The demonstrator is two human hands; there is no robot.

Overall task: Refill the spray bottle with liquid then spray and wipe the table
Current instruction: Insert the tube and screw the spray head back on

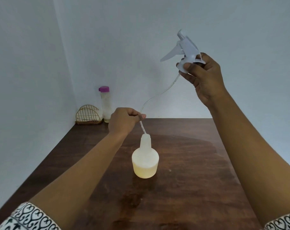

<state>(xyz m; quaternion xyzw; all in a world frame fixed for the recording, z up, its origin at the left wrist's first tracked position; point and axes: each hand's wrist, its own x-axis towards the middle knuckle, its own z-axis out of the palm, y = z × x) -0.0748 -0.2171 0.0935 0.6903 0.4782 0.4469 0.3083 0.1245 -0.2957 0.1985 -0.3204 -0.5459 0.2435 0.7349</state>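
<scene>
A translucent spray bottle (pixel 145 161) stands upright in the middle of the dark wooden table (pixel 190 188), with pale yellow liquid in its lower part. Its grey trigger head (pixel 185 48) is off the bottle, held high at the right by my right hand (pixel 202 77), which grips its collar. A clear dip tube (pixel 159 93) curves down from the head. My left hand (pixel 124 121) pinches the tube just above the bottle's neck, and the tube's lower end sits at the neck opening.
A tall clear bottle with a purple cap (pixel 105 103) stands in the far left corner by the wall, beside a gold wire holder (pixel 88 115). A damp patch darkens the table (pixel 182 141) behind the spray bottle.
</scene>
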